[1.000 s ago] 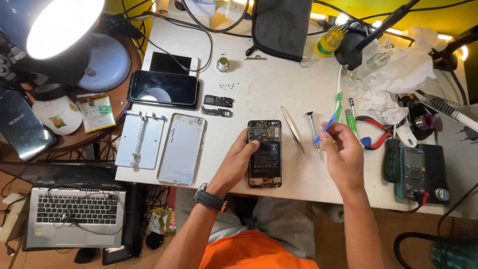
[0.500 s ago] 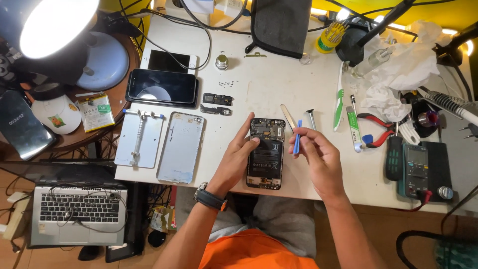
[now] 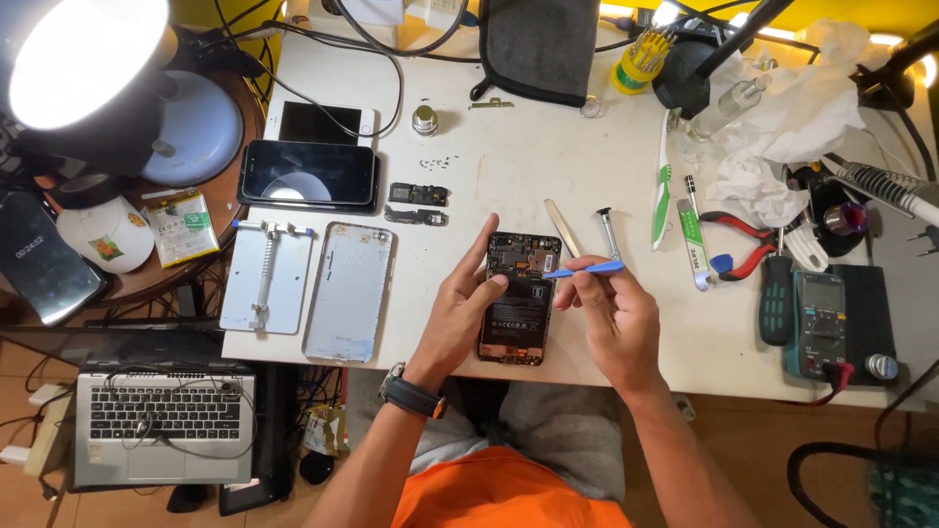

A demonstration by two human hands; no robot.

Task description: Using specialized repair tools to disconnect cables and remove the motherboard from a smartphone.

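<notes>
A blue plastic pry tool (image 3: 585,269) is pinched in the grip of the right hand (image 3: 608,318), fingers clenched around it, with the tip pointed left over the top right edge of the opened phone (image 3: 518,298). The phone is lying back-off on the white worktop (image 3: 548,166), right near the front edge, insides showing. It's steadied by the left hand (image 3: 462,311), which is laid flat along its left side with the fingers spread and the thumb resting on the board, so nothing is actually grasped there, just pressed down. A dark watch (image 3: 411,394) is worn on that wrist.

Just above the right hand, metal tweezers (image 3: 561,227) and a small screwdriver (image 3: 608,231) are left lying side by side. To the left of the phone, the silver back cover (image 3: 349,290) is set down next to a metal repair clamp plate (image 3: 266,278). Further up, two small black phone parts (image 3: 418,202) and a black-screened phone (image 3: 309,174) can be seen. Off to the right, a green toothbrush (image 3: 662,202), red-handled pliers (image 3: 743,244) and a multimeter (image 3: 820,323) are parked. A bright lamp (image 3: 83,64) is glaring at the top left.
</notes>
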